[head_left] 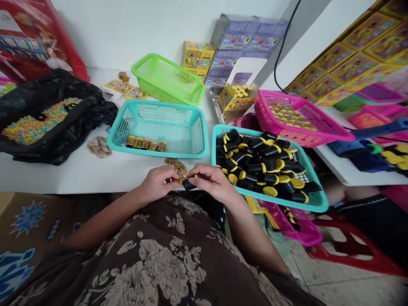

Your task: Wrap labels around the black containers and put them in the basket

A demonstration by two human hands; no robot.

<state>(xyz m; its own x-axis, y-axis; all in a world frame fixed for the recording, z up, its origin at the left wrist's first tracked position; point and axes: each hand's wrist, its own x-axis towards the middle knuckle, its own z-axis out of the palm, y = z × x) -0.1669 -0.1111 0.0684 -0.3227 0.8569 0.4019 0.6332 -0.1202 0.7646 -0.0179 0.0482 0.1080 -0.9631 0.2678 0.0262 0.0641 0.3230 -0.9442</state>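
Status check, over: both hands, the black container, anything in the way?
Right hand gripping black container. Left hand pinching yellow label beside it. Loose labels just beyond the hands; nothing seen blocking them.

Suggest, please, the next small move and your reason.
Probably wrap the yellow label around the black bottle: the right hand holds that bottle, its visible side bare, the left hand seems to pinch the label, and labelled containers lie in the turquoise left basket.

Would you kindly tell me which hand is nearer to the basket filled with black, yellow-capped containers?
The right hand is nearer, just off the near left corner of the turquoise basket. The left hand is farther left, beyond the right hand.
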